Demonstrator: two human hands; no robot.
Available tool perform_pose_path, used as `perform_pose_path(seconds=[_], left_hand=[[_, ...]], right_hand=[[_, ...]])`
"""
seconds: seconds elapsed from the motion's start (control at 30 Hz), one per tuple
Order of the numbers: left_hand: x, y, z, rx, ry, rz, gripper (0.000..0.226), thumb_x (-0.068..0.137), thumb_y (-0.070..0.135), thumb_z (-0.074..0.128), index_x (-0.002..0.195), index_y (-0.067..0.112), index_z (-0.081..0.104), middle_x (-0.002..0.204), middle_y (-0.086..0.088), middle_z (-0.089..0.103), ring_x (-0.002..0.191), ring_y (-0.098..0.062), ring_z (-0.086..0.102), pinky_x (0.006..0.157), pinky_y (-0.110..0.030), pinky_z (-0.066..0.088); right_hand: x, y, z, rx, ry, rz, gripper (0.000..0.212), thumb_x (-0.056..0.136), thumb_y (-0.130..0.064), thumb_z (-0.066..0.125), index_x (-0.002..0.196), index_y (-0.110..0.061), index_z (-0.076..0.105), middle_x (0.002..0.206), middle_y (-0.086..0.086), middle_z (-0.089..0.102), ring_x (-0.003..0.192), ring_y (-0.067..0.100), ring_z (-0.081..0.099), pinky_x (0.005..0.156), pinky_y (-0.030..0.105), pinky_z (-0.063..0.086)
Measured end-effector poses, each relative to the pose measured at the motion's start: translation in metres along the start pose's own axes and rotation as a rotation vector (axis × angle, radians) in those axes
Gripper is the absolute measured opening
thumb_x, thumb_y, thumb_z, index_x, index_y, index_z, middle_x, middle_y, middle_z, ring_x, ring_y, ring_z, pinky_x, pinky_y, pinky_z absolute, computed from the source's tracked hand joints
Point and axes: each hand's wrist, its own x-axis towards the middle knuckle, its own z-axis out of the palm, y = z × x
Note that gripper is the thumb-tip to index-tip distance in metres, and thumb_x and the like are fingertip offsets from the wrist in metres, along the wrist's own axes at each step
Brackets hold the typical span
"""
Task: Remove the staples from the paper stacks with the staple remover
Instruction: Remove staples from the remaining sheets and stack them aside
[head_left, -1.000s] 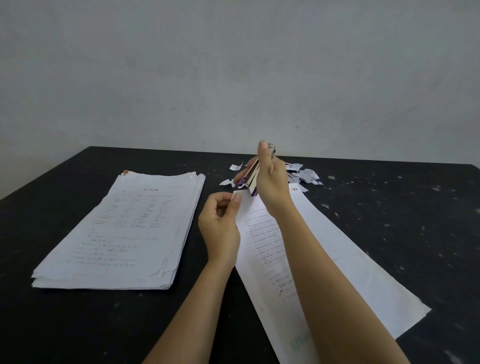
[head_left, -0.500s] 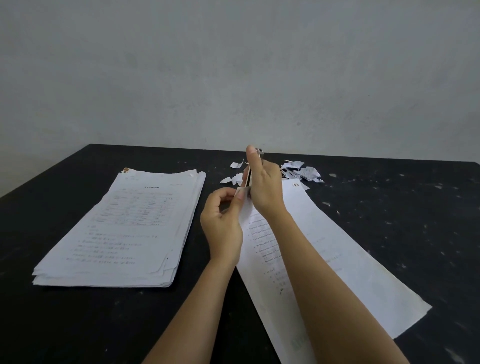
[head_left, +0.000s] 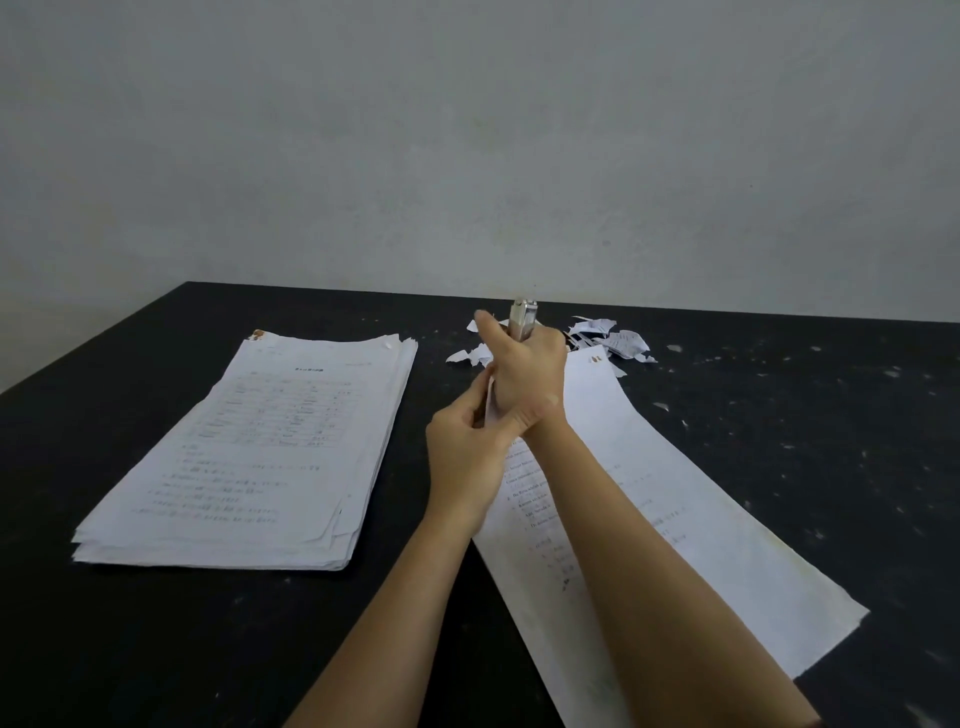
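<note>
Where the two bare forearms come in from the bottom edge, a black table (head_left: 156, 649) flecked with pale specks lies beneath them. On its right half, partly under the right forearm, a thin paper stack (head_left: 691, 519) with printed lines lies at a slant, its near corner pointing toward the right edge and its far end reaching the hands. To the left and well apart from it, a thick paper stack (head_left: 249, 457) lies flat, its sheets slightly fanned along the right side and a brownish spot at its far left corner.

Farther in, at the middle of the table, the left hand (head_left: 467, 457) has its fingers curled and pinches the far left corner of the thin paper stack, which is raised off the table there. Just beyond and touching it, the right hand (head_left: 530, 374) is closed in a fist round the staple remover (head_left: 522, 317), held nearly upright at that raised corner. Only the tool's pale metal end shows, sticking up above the knuckles; its working end is hidden behind the fingers, so whether it bites the paper cannot be told.

Behind the hands, torn white paper scraps (head_left: 613, 338) lie in a loose heap to the right, with a few more just left of the fist. Beyond the table's far edge rises a plain grey wall (head_left: 467, 130).
</note>
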Motion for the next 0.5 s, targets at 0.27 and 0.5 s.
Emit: perform_pose_path(seconds=[0.27,0.5], left_hand=[[0.0042,-0.0048,-0.0013,0.038,0.056,0.011,0.070,0.056,0.056,0.071,0.112,0.014,0.068,0.087,0.009,0.074,0.087,-0.007,0.069,0.077,-0.019,0.055],[0.0031,-0.0032,-0.0052,0.196,0.003,0.065,0.068,0.071,0.056,0.054,0.126,0.016,0.058,0.071,0.027,0.066,0.076,0.014,0.062,0.065,-0.002,0.046]], right_hand=[[0.0021,0.0057,0.0006,0.014,0.026,0.041,0.055,0.075,-0.002,0.054,0.033,-0.022,0.025,0.032,-0.014,0.021,0.043,0.012,0.019,0.045,0.029,0.021],[0.0031,0.0034,-0.0008,-0.021,0.018,0.021,0.047,0.081,-0.007,0.054,0.042,-0.016,0.031,0.039,-0.007,0.032,0.041,0.009,0.028,0.045,0.025,0.028]])
